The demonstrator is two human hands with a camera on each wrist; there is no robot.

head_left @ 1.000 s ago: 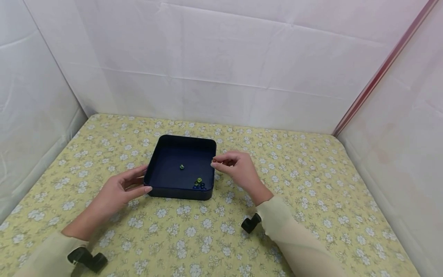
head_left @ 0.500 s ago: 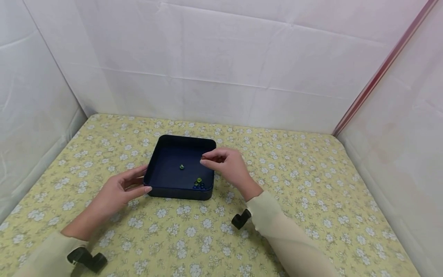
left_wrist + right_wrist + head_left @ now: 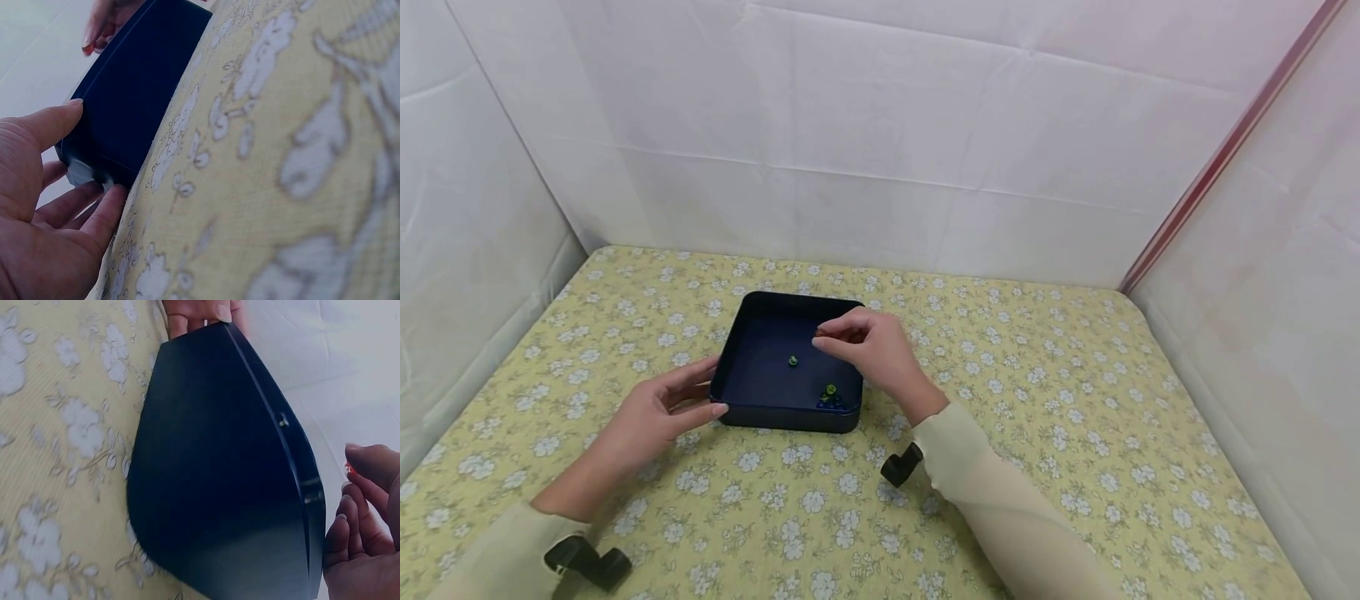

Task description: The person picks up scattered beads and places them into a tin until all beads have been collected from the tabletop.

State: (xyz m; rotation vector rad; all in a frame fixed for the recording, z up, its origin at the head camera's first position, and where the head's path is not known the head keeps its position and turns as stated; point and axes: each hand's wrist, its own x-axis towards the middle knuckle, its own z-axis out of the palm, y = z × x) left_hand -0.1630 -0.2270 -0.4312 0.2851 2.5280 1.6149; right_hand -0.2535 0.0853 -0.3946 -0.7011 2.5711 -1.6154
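Note:
A square dark blue tray point(image 3: 790, 418) with raised walls stands on the table. My left hand point(image 3: 651, 414) holds its front left corner, thumb at the front rim and the other fingers along the left wall. My right hand point(image 3: 877, 346) is over the tray's right side. Thumb and index finger pinch a small red bead-like piece point(image 3: 349, 468), mostly hidden by the fingertips. Inside the tray, a small green piece point(image 3: 793, 361) lies alone near the middle. A cluster of green and blue pieces point(image 3: 831, 396) sits in the front right corner.
The table point(image 3: 1037, 467) has a yellow cloth with white flowers. White sheeting point(image 3: 880, 142) rises behind it and at both sides. A dark red strip point(image 3: 1232, 150) runs up the right-hand corner. A black camera mount point(image 3: 901, 465) sits at each wrist.
My right hand has moved left and slightly away from me, from the tray's right rim to over its inside, still pinching the red piece. The left hand has stayed at the corner.

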